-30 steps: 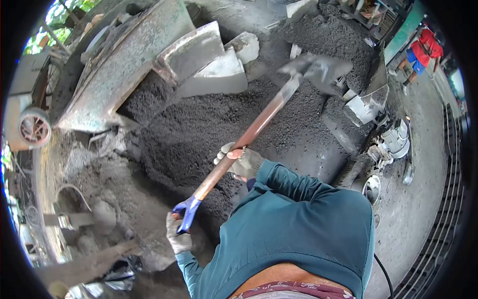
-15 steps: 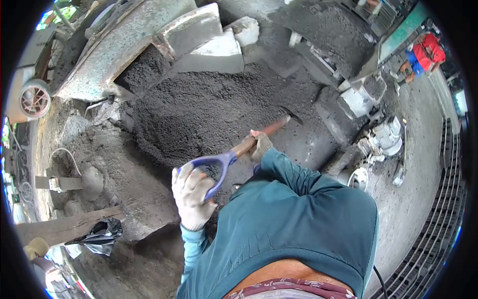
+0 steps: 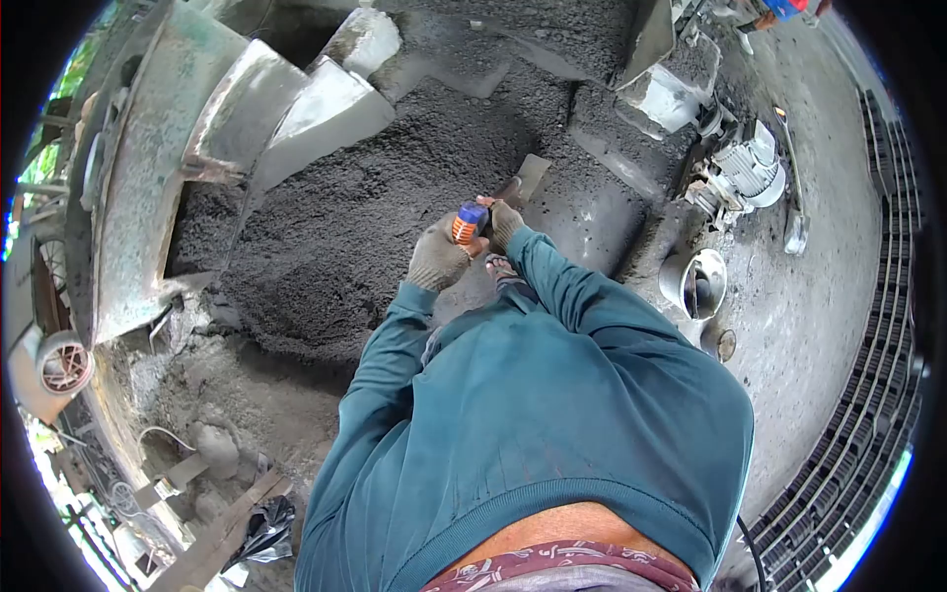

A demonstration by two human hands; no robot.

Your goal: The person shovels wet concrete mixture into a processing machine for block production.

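Observation:
A shovel shows its blue handle end with an orange label (image 3: 467,223) between my hands, and its flat metal blade (image 3: 534,176) lies just beyond them. My left hand (image 3: 440,259), in a knitted work glove, is wrapped round the handle end. Close beside it, my gloved right hand (image 3: 506,223) is closed round the shaft nearer the blade. The shaft is foreshortened and mostly hidden by my hands. Left of and beyond the blade spreads a heap of dark, damp granular mix (image 3: 335,227). The blade rests by the heap's right edge, over the grey floor (image 3: 592,222).
Pale metal chute panels (image 3: 163,168) border the heap on the left. To the right stand a motor (image 3: 747,170) and a round metal pot (image 3: 693,283). A long-handled tool (image 3: 795,232) lies on the floor near a slatted rack (image 3: 868,365). Another person (image 3: 784,10) is partly visible at top right.
My left hand and the shovel's handle have swung forward and right, close to my right hand. The blade now shows flat. My view has shifted, with surroundings turned and the other person nearly out of frame.

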